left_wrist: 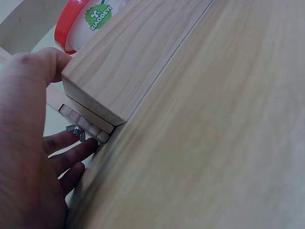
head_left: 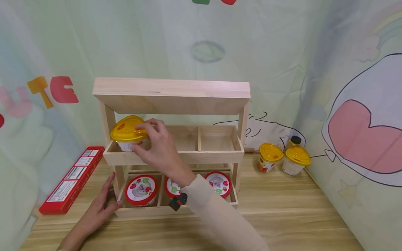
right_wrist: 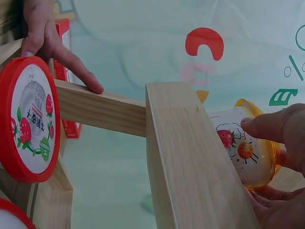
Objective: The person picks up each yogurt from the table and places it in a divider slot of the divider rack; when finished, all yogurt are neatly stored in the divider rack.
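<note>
A two-tier wooden rack [head_left: 213, 157] stands on the table. My right hand [head_left: 161, 150] holds a plastic cup with a yellow lid [head_left: 128, 129] at the left compartment of the upper tier. Fruit pictures are printed on the cup's white side [right_wrist: 236, 143], as the right wrist view shows. My left hand [head_left: 98, 209] grips the lower tier's left front corner. Its thumb lies over the tray edge, and its fingers [left_wrist: 76, 156] are on the outer side near a wing nut [left_wrist: 76, 131]. Round red-lidded tubs [head_left: 141, 190] sit in the lower compartments; my right arm partly covers the middle one.
Two more yellow-lidded cups [head_left: 270, 156] stand right of the rack, with a black-capped bottle [head_left: 294, 141] behind them. On the left lies a long red box [head_left: 73, 179]. A printed curtain [head_left: 176, 45] hangs behind. A slanted board [head_left: 172, 89] tops the rack.
</note>
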`<state>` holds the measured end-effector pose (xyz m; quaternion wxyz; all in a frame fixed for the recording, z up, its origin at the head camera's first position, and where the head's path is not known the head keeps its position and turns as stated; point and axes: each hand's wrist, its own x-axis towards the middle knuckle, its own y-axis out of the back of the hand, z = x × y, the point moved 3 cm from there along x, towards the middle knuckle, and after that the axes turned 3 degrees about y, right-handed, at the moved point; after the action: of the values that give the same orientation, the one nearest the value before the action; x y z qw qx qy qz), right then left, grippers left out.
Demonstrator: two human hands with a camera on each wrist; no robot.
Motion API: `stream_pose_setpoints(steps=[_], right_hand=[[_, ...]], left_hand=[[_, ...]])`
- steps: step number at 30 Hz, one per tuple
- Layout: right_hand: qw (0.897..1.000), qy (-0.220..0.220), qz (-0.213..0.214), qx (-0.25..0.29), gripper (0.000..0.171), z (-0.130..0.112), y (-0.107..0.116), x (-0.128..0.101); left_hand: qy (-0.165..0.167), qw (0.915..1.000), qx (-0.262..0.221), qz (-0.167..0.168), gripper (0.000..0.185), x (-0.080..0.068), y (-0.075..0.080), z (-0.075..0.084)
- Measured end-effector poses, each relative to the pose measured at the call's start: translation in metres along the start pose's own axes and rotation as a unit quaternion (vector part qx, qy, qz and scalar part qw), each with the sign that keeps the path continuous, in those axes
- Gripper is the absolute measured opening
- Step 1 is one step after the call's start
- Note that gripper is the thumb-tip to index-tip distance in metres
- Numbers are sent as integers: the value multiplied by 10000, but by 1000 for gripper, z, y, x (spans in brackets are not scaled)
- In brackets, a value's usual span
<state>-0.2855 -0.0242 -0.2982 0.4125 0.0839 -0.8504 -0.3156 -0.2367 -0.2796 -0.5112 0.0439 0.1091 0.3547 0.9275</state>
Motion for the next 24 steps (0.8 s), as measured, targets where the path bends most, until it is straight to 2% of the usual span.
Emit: stream_pose_setpoints(steps=[2,8,12,18,24], right_hand=[[10000,1,-1,-39,49,-1,0,0],[9999,-14,88,-75,43,-2,1,1],[9999,-79,71,-35,44,-3,3,1],[9999,-157,9,-52,56,-1,6,-3],[9997,-215,7,-97,66,5,20,-11]], left_hand=[[3,10000,-86,-27,107,0,0,0],[-9,9998,180,69,107,0,0,-1],[-16,9998,180,58,107,-1,0,-1],[47,9999,-70,-85,109,0,-1,-1],[14,9998,189,-46,109,1,0,0]])
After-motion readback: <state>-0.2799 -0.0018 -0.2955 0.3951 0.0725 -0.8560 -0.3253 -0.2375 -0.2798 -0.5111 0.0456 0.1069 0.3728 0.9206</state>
